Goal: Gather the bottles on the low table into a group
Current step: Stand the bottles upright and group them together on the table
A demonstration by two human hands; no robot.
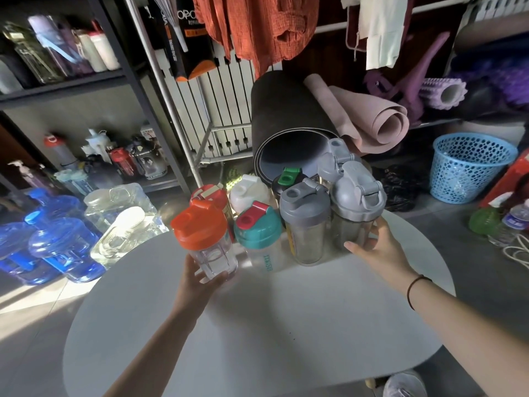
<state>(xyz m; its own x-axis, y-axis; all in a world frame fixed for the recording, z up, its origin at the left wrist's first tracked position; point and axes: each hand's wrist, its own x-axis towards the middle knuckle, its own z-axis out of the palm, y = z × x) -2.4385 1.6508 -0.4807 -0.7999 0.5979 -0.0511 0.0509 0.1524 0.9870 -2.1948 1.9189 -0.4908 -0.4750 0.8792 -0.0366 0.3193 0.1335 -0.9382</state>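
The bottles stand in a tight cluster at the far edge of the white low table (257,325). At the front left is a clear bottle with an orange lid (204,239); the left hand (200,277) wraps around its base from below, fingers curled against the clear wall. Just beside it to the right stands a bottle with a teal lid and red flip cap (259,237), and next to that a grey-lidded bottle (305,222). At the right end, the right hand (375,250) holds a second grey-lidded bottle (356,202), thumb on the near side and fingers going around the far side, where I cannot see them. A dark band sits on that wrist. Behind the front row are a red-lidded bottle (209,194), a white one (249,193), a black one with a green cap (289,179) and another grey lid (336,159). Beyond the table lie rolled mats (378,121) and a blue basket (469,167); blue jugs (57,239) sit on the floor to the left.
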